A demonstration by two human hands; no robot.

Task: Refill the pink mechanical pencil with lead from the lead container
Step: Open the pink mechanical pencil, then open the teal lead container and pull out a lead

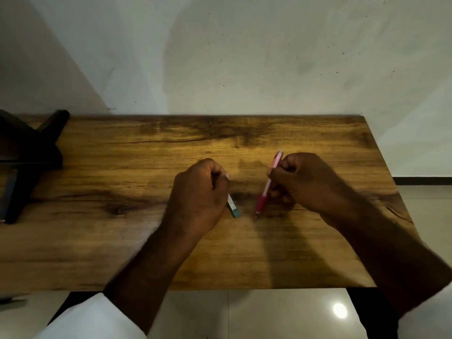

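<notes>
Right hand clasps pencil tip-down on table, steadied for refill; left hand just beside, fisted round container.

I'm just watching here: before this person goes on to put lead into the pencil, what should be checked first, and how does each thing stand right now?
1. Pink plastic mechanical pencil held in the right hand: ok.
2. Small teal-ended lead container held in the left hand: ok.
3. Pencil's top end free above the fingers: ok.
4. Pencil's cap removed so lead can go in: cannot tell, too blurred.
5. Lead container opened: cannot tell, mostly hidden in the fist.
6. Bare space on the brown wooden table beneath both hands to catch dropped lead: ok.
</notes>
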